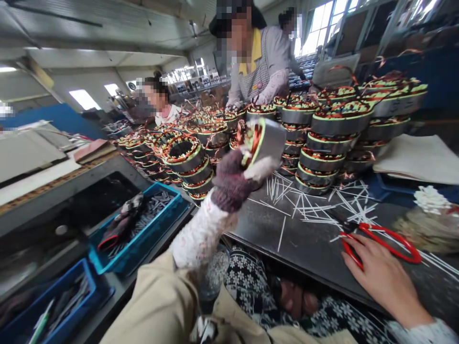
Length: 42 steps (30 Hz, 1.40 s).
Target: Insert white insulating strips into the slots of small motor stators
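Observation:
My left hand (234,179), in a dark knitted glove with pale fingertips, is closed around a motor stator (270,143). The stator is a grey metal ring with copper windings and yellow-green edging, held up tilted over the bench and slightly blurred. Bare, my right hand (385,274) lies on the bench with its fingers stretched over one loop of red-handled scissors (392,241). The scissors' dark blades point left among scattered thin white sticks (315,210).
Stacked stators (322,155) line the far side of the bench. Blue trays (138,243) of small grey strips stand at left, one with a glove on top. A bag with white pieces (426,210) sits at right. A co-worker (260,62) stands behind the stacks; another person is further left.

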Each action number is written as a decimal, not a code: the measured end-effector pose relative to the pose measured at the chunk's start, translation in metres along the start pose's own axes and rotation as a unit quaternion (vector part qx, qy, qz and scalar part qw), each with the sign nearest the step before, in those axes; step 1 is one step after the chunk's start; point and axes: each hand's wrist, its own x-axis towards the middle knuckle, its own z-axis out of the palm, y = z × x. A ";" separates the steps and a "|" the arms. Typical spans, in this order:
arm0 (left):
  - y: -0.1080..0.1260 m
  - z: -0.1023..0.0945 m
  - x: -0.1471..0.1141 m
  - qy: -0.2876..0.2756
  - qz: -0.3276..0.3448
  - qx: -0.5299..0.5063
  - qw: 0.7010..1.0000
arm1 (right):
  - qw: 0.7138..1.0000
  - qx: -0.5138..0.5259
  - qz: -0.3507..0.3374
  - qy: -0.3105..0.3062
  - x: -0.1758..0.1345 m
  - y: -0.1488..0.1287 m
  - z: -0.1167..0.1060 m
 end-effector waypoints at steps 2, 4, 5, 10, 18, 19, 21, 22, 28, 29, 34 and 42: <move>0.019 0.003 0.050 -0.049 0.170 0.276 0.945 | 1.000 0.005 0.008 -0.009 0.001 -0.002 -0.003; 0.025 0.004 0.099 -0.064 0.268 0.611 0.742 | 1.000 0.009 0.016 -0.016 0.002 -0.005 -0.005; 0.023 0.004 0.121 -0.087 0.252 0.647 0.714 | 1.000 0.011 0.016 -0.017 0.002 -0.006 -0.006; 0.005 0.003 0.170 -0.199 0.144 0.726 0.642 | 1.000 0.012 0.010 -0.006 0.002 -0.006 -0.007; -0.073 0.001 0.080 -0.214 0.384 0.635 0.635 | 1.000 -0.026 0.003 0.008 0.005 -0.015 -0.014; -0.091 -0.001 0.074 -0.276 0.382 0.631 0.616 | 0.999 -0.042 0.013 0.009 0.005 -0.017 -0.016; -0.124 -0.007 0.074 -0.343 0.339 0.646 0.592 | 0.996 -0.077 0.048 0.006 0.007 -0.022 -0.020; -0.136 -0.011 0.078 -0.354 0.325 0.648 0.591 | 0.994 -0.089 0.067 -0.002 0.007 -0.024 -0.021; -0.156 -0.015 0.119 -0.366 0.299 0.627 0.618 | 0.984 -0.075 0.157 -0.022 0.009 -0.024 -0.024; -0.157 -0.012 0.118 -0.357 0.296 0.623 0.630 | 0.983 -0.066 0.171 -0.017 0.008 -0.022 -0.024; -0.174 0.000 0.057 -0.283 0.281 0.600 0.694 | 0.980 -0.022 0.196 0.001 0.006 -0.017 -0.019; -0.225 0.018 -0.018 -0.243 0.080 0.652 0.714 | 0.982 0.010 0.191 -0.001 0.007 -0.017 -0.019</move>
